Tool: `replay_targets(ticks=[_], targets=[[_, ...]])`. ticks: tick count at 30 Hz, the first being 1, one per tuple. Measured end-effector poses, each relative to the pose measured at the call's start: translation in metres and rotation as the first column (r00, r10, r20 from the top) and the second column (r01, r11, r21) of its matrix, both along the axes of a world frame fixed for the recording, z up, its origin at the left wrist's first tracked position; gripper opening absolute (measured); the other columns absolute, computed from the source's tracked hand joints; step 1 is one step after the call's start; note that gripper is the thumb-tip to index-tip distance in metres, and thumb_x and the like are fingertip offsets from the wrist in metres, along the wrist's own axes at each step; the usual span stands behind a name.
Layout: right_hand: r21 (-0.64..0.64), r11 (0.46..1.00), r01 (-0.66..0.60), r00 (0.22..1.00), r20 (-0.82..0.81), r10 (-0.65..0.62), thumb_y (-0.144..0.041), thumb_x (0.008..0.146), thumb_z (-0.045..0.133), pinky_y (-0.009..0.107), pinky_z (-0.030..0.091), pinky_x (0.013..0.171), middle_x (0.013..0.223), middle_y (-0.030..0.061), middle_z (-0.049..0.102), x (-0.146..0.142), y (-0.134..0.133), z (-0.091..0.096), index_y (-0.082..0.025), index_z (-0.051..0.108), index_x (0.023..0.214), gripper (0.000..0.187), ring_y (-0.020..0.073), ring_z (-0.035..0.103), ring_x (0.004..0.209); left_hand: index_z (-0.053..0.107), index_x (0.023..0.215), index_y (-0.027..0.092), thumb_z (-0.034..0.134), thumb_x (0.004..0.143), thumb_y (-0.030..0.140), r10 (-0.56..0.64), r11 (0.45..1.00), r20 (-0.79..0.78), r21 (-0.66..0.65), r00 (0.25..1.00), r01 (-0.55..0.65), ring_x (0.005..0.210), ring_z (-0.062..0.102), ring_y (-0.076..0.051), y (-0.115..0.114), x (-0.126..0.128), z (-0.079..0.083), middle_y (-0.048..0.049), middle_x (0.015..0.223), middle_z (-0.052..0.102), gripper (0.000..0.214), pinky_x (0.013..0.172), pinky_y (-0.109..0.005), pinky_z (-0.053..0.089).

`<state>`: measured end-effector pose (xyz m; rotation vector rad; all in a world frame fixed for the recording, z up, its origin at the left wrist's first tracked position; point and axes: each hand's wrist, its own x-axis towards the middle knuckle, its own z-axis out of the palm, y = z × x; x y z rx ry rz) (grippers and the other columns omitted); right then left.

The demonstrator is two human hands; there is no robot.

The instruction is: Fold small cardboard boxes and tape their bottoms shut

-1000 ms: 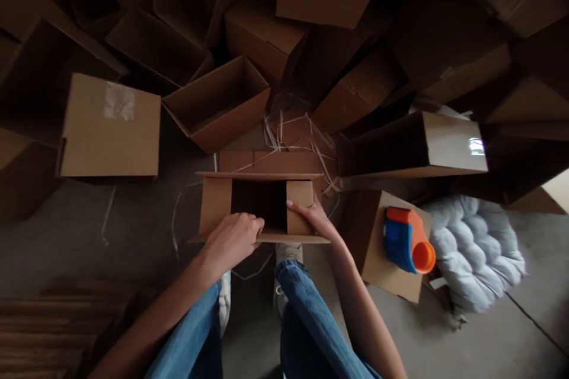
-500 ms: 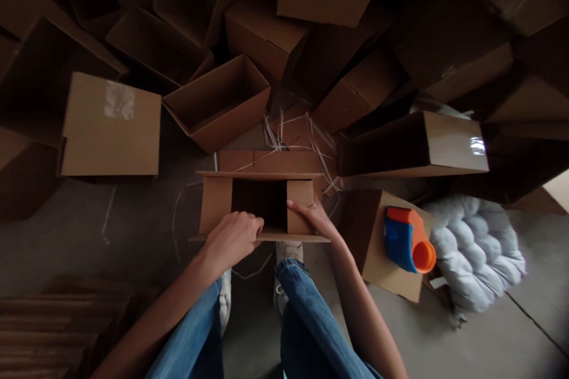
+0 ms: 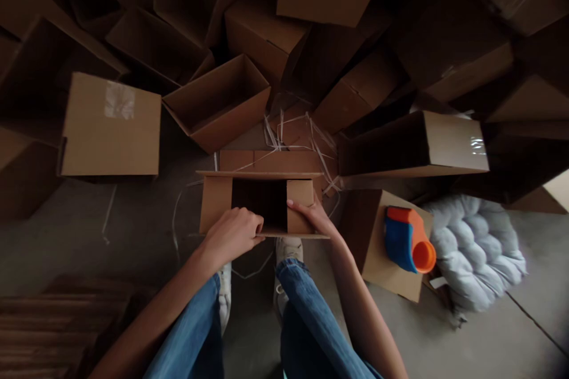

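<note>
A small open cardboard box (image 3: 216, 204) stands on the floor in front of my feet, its flaps half folded in. My left hand (image 3: 233, 234) is closed on the box's near flap, which it has raised towards the opening. My right hand (image 3: 313, 216) lies with fingers stretched flat on the right inner flap, pressing it down. The dark inside of the box shows between the side flaps.
Many cardboard boxes pile up all around the back and sides. An orange and blue tape dispenser (image 3: 406, 240) rests on a box (image 3: 371, 243) at my right. A grey cushion (image 3: 478, 251) lies beyond it. White straps (image 3: 288, 133) litter the floor behind the box. Wooden boards (image 3: 44, 325) lie at lower left.
My left hand has lifted the near flap a little higher towards the opening. My right hand has stayed on the right flap.
</note>
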<state>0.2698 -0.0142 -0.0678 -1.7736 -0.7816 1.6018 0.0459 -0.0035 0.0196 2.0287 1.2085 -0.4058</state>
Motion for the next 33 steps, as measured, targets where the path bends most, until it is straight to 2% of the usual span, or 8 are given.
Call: replay_targets(ticks=[5,10,15,19,24,28,31,33], targets=[[-0.016,1.0,0.013,1.0,0.027,-0.013,-0.05,0.053,0.088,0.037,0.054,0.089,0.117,0.0079,0.068,0.001,0.0,-0.004,-0.023,0.051,0.128,0.088,0.0245,0.065,0.105,0.074,0.082,0.023,0.067,0.085,0.035,0.004,1.0,0.006,-0.021,1.0,-0.004,0.08,0.07,-0.025,0.005,0.0,0.001,-0.0056,0.077,0.073,0.015,0.068,-0.03,0.044],[0.002,1.0,0.03,0.999,-0.043,-0.03,-0.055,0.054,0.086,0.038,0.055,0.087,0.113,0.0063,0.069,0.001,-0.002,-0.01,-0.026,0.049,0.133,0.092,0.0255,0.067,0.101,0.076,0.084,0.023,0.072,0.079,0.041,0.012,0.995,0.047,-0.104,0.999,-0.007,0.075,0.068,-0.023,0.017,-0.001,-0.004,-0.0044,0.073,0.071,0.019,0.065,-0.028,0.042],[-0.007,0.997,0.076,0.996,-0.051,-0.077,-0.071,0.065,0.072,0.039,0.056,0.09,0.12,0.0089,0.068,0.0,-0.001,-0.012,-0.026,0.049,0.134,0.085,0.0271,0.067,0.108,0.075,0.094,0.023,0.073,0.072,0.059,0.007,0.994,0.118,-0.112,0.993,0.006,0.084,0.067,-0.024,0.031,-0.005,-0.019,-0.0057,0.083,0.072,0.042,0.066,-0.028,0.043],[-0.044,0.997,0.063,0.986,-0.154,-0.069,-0.076,0.074,0.061,0.039,0.057,0.089,0.132,0.0087,0.063,0.003,-0.003,-0.007,-0.028,0.046,0.137,0.081,0.0273,0.065,0.115,0.072,0.099,0.021,0.069,0.069,0.071,0.046,0.996,0.123,-0.082,0.991,-0.036,0.087,0.068,-0.025,0.035,-0.005,-0.027,-0.0074,0.092,0.073,0.059,0.067,-0.028,0.044],[-0.1,0.995,0.001,0.988,-0.155,-0.016,-0.08,0.076,0.053,0.04,0.059,0.082,0.121,0.0096,0.068,0.005,-0.006,0.0,-0.026,0.047,0.137,0.082,0.0281,0.068,0.107,0.069,0.103,0.02,0.058,0.077,0.076,0.066,0.995,0.101,0.067,0.993,-0.073,0.09,0.07,-0.026,0.031,-0.001,-0.031,-0.0084,0.094,0.074,0.063,0.073,-0.03,0.048],[-0.1,0.992,0.074,0.979,-0.182,-0.092,-0.074,0.079,0.05,0.04,0.056,0.084,0.116,0.0104,0.07,0.006,-0.002,-0.003,-0.023,0.054,0.131,0.073,0.0294,0.067,0.108,0.067,0.104,0.017,0.036,0.098,0.06,0.103,0.964,0.036,0.241,0.994,-0.109,0.089,0.071,-0.027,0.027,0.004,-0.038,-0.0122,0.093,0.074,0.054,0.078,-0.033,0.049],[0.03,0.978,0.209,0.972,-0.116,-0.204,-0.068,0.085,0.037,0.042,0.051,0.091,0.119,0.0119,0.068,0.009,-0.004,-0.004,-0.02,0.062,0.12,0.064,0.0301,0.061,0.117,0.067,0.102,0.017,0.025,0.104,0.044,0.093,0.955,0.011,0.283,0.996,-0.092,0.088,0.071,-0.027,0.027,0.006,-0.044,-0.0134,0.092,0.074,0.05,0.077,-0.034,0.05],[0.262,0.917,0.301,0.934,0.114,-0.339,-0.061,0.089,0.038,0.042,0.046,0.097,0.126,0.011,0.064,0.009,-0.008,0.001,-0.021,0.062,0.117,0.055,0.028,0.057,0.121,0.067,0.106,0.016,0.023,0.104,0.04,0.078,0.953,0.006,0.295,0.997,-0.077,0.088,0.072,-0.027,0.027,0.004,-0.048,-0.014,0.092,0.074,0.05,0.076,-0.034,0.051]])
